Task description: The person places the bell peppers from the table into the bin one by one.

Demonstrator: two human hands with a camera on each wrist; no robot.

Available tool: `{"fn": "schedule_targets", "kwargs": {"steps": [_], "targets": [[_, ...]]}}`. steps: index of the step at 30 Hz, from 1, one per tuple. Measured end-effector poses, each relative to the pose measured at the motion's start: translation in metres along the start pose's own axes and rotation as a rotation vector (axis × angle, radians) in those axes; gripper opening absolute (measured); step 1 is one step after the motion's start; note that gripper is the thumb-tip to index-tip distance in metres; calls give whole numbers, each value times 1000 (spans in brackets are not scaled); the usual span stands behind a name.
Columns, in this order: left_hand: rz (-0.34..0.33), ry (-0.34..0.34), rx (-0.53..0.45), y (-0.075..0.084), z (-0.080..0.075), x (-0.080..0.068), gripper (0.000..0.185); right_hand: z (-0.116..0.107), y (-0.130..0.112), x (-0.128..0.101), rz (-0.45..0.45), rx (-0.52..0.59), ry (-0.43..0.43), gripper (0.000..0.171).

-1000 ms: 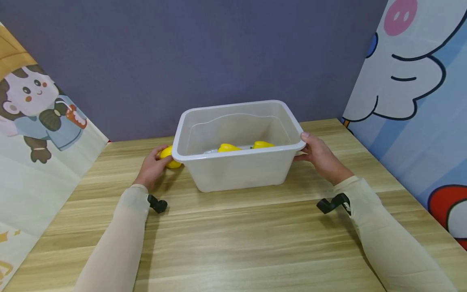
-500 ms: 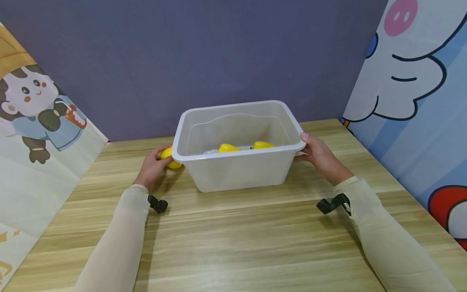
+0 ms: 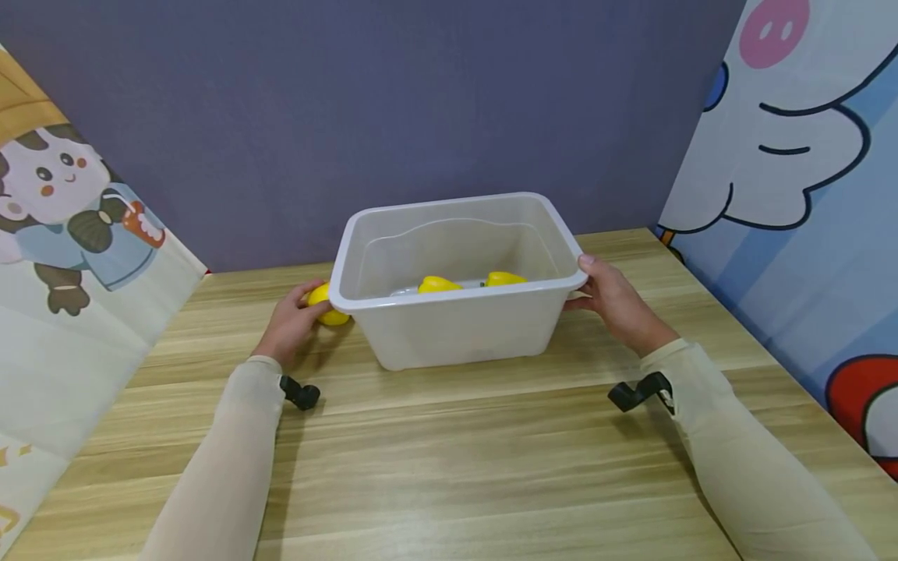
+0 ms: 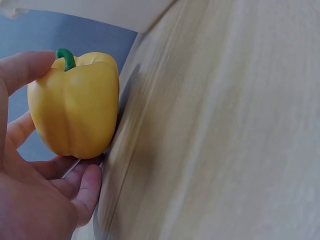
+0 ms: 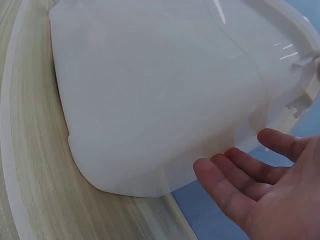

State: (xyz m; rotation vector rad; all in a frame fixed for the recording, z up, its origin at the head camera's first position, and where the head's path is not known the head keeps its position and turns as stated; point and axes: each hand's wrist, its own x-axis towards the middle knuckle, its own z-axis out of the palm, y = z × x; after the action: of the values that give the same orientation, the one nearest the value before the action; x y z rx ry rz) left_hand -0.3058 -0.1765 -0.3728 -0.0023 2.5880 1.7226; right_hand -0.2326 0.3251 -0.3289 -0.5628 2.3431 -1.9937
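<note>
A white plastic bin (image 3: 456, 331) stands upright on the wooden table, open side up. Two yellow bell peppers (image 3: 439, 284) show over its front rim, their lower parts hidden. Left of the bin, my left hand (image 3: 286, 321) holds another yellow bell pepper (image 4: 80, 105) with a green stem. In the left wrist view the thumb lies by the stem and the fingers reach round its other end. At the bin's right end, my right hand (image 3: 620, 304) grips the rim, thumb on top and fingers underneath, beside the outer wall (image 5: 140, 100).
Behind the bin rises a dark blue-grey partition (image 3: 393, 101). Printed cartoon panels flank the wooden table (image 3: 449, 467) on the left and right. Something clear, too small to tell, lies inside the bin by the peppers. Black wrist mounts (image 3: 641, 391) stick out from both sleeves.
</note>
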Motion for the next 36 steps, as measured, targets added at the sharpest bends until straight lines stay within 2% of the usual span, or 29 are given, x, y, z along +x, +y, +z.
{"fn": "schedule_targets", "kwargs": {"steps": [2,7,10,14,22,36], "targets": [[-10,-3,-6,3,-1,-2,67,0,0,0,-3,0,-2,67],[-31,-22,-30,27,0,-19,67,1,-2,0,5,1,4,67],[-19,-19,-36,21,-1,-17,67,2,-2,0,9,10,13,66],[-15,-13,-60,2,-3,-5,69,3,-2,0,7,18,17,63],[-73,5,-123,2,-5,-5,76,1,0,-1,-12,30,14,63],[-118,40,-364,4,-6,-6,78,1,1,-1,-21,39,9,64]]}}
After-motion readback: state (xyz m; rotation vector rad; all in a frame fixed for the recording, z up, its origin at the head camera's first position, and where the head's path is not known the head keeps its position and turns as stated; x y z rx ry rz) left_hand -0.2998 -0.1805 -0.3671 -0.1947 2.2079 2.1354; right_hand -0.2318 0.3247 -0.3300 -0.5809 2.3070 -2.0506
